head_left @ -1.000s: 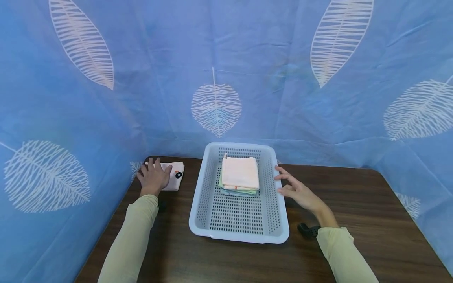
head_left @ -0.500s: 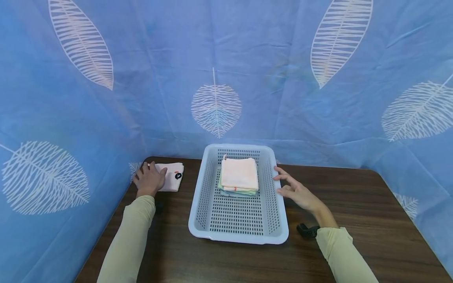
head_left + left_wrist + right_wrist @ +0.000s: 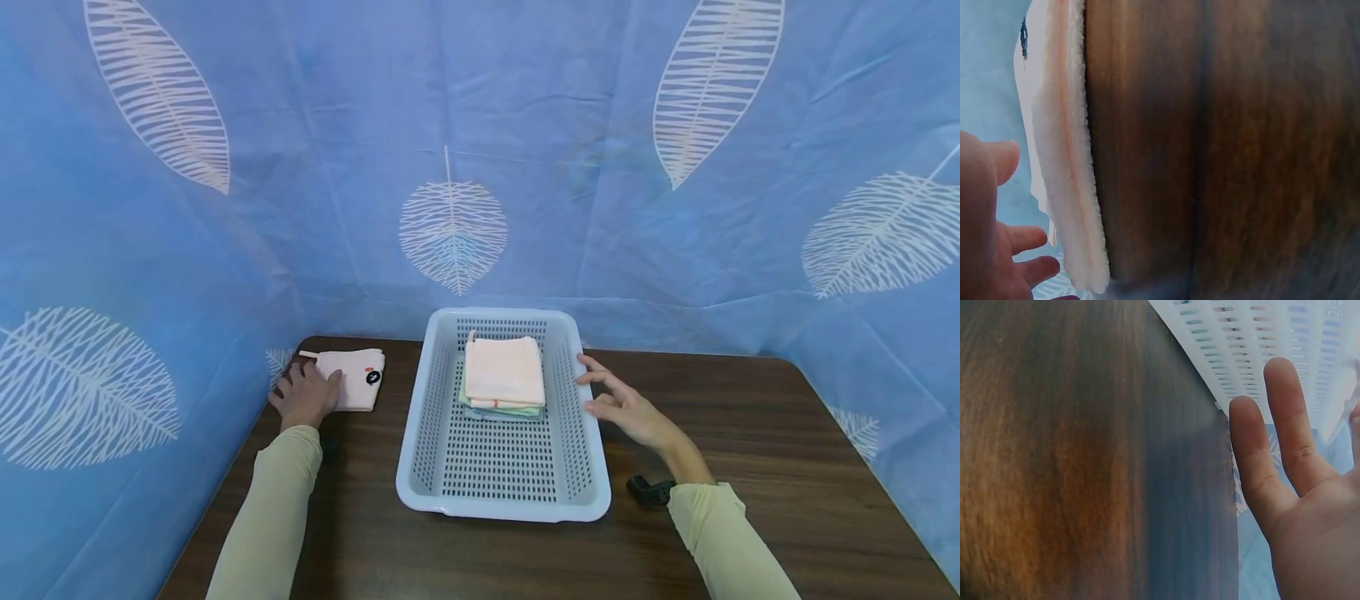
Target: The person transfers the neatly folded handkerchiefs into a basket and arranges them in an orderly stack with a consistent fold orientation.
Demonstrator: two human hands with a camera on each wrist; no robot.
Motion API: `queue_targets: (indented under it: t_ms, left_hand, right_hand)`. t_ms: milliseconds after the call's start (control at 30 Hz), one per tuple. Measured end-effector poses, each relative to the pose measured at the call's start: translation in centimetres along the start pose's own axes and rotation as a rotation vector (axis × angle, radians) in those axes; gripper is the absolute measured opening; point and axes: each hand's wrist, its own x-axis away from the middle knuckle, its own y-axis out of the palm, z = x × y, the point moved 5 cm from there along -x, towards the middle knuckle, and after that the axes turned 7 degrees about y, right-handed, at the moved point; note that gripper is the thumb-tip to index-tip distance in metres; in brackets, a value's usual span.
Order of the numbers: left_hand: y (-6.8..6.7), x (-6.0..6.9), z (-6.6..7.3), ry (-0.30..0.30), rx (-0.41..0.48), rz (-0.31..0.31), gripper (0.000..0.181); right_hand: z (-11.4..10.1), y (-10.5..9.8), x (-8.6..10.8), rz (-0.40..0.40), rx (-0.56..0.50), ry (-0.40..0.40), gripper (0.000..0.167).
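Note:
A folded white towel point(image 3: 354, 385) with a small black-and-orange motif lies at the table's back left. My left hand point(image 3: 306, 396) is at its left side with fingers spread; in the left wrist view the thumb and fingers stand beside the fluffy folded edge point(image 3: 1072, 156), not closed round it. A light blue perforated basket point(image 3: 408, 471) stands in the middle, holding a stack of folded towels, the top one pale pink point(image 3: 504, 371). My right hand point(image 3: 630, 412) is at the basket's right rim, fingers loosely bent; whether the fingertips touch it I cannot tell.
The dark wood table point(image 3: 750, 433) extends right of the basket and in front of it. A blue curtain point(image 3: 322, 208) with white leaf prints hangs close along the back and sides. A black strap point(image 3: 651, 490) sits at my right wrist.
My left hand has drawn back slightly to the left and toward me, uncovering more of the white towel and its loop. My right hand stays at the basket rim. The whole view shifts slightly.

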Motion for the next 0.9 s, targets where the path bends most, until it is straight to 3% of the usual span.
queue_targets:
  t_ms: [233, 433, 600, 900]
  left_hand:
    - [0.3, 0.7, -0.6, -0.035, -0.001, -0.043, 0.08]
    - [0.6, 0.5, -0.4, -0.052, -0.034, -0.055, 0.081]
    - [1.0, 0.3, -0.5, -0.071, -0.042, -0.045, 0.079]
    - [1.2, -0.3, -0.3, -0.042, -0.049, 0.017, 0.073]
  right_hand:
    - [0.2, 0.2, -0.1, -0.021, -0.013, -0.004, 0.042]
    - [0.2, 0.1, -0.1, -0.002, -0.008, -0.006, 0.041]
    - [0.2, 0.1, 0.0, -0.005, -0.008, 0.001, 0.042]
    - [0.1, 0.1, -0.1, -0.001, -0.018, 0.0, 0.042]
